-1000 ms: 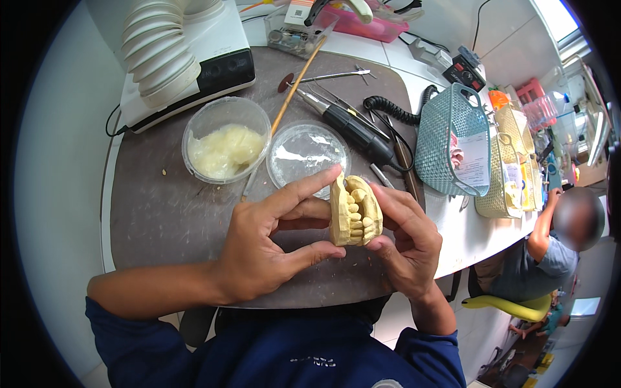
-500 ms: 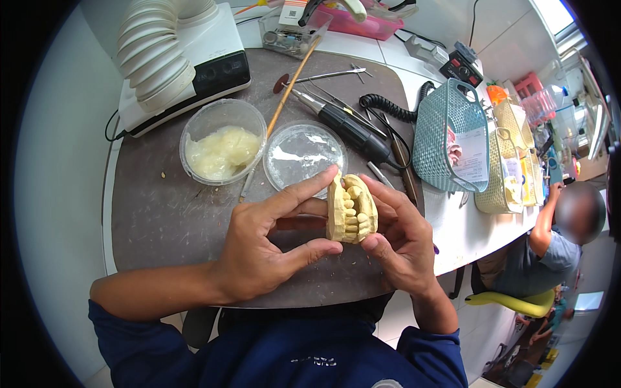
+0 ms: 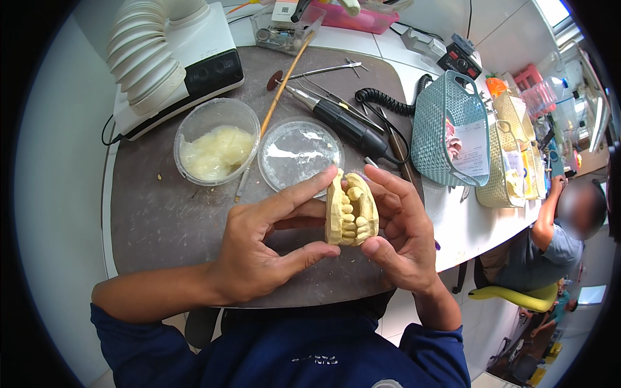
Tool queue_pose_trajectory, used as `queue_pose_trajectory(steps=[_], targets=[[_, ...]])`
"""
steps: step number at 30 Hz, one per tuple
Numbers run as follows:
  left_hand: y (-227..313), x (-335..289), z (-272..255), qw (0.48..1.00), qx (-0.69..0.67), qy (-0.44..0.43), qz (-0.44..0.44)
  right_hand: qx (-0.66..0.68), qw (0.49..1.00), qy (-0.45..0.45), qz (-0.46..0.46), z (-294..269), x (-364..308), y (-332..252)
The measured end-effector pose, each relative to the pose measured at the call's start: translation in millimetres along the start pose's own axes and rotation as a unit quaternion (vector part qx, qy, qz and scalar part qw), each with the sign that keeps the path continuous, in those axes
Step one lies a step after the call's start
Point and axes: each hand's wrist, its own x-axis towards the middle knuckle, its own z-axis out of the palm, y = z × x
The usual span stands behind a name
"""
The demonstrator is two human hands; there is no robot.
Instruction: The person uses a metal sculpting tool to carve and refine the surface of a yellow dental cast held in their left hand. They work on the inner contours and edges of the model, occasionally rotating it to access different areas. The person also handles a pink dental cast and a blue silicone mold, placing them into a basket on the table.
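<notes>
Two yellow plaster dental models are held together in front of me, their teeth facing each other. My left hand grips the base of the left model between thumb and fingertips. On the other side, my right hand pinches the right model by its outer side. At the lower end the teeth meet or nearly meet; toward the top a gap shows between the two arches. Just beyond my fingers lies a round clear lid, dusted with white bits.
A clear tub of pale, soft-looking material stands left of a thin wooden stick. A black handpiece with a disc lies behind. A white hose machine occupies the back left, a blue-green basket the right. Another person sits far right.
The gap between the two dental models looks slightly wider, the right one tilting a little away from the left. Both hands keep their hold. The whole view has shifted slightly.
</notes>
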Motion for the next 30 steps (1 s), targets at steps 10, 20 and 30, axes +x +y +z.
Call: queue_pose_trajectory(steps=[10,20,30], targets=[[-1,-2,-1,1.0,0.005,-0.012,0.011,-0.018,1.0,-0.019,0.004,-4,0,2],[4,-2,-1,0.998,-0.039,-0.005,-0.052,-0.153,0.985,-0.059,-0.055,-11,3,6],[8,3,0,0.986,-0.128,0.01,-0.108,-0.128,0.991,-0.032,-0.024,1,1,2]])
